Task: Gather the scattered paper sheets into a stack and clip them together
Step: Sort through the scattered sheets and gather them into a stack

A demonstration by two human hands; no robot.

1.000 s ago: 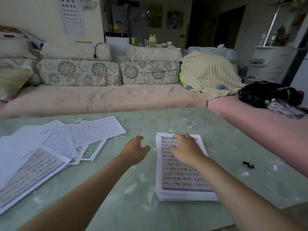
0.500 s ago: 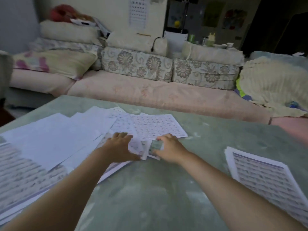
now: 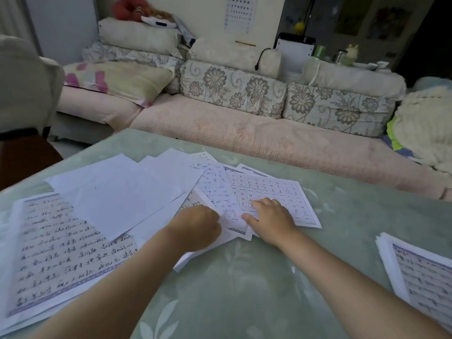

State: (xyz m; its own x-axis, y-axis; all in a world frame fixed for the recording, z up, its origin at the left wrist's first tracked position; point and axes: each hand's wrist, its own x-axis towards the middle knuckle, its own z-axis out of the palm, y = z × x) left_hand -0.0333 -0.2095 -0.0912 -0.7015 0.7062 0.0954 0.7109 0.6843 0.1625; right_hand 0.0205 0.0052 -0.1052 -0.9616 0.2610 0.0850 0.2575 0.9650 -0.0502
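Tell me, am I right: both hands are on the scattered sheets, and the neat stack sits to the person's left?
Not quite. The left hand and right hand are both on the scattered sheets, but the head view shows the neat stack to the person's right.

Handwriting on sheets [image 3: 73,248] blurred; nothing legible.

Home living room; pink-covered sofa [image 3: 244,133] with floral back cushions [image 3: 232,89] and a floral pillow [image 3: 117,80]; cream knit blanket [image 3: 425,128] at its right end; green patterned table [image 3: 256,277]; eye chart [image 3: 238,12] on wall; plush toy [image 3: 132,7] on stacked cushions.
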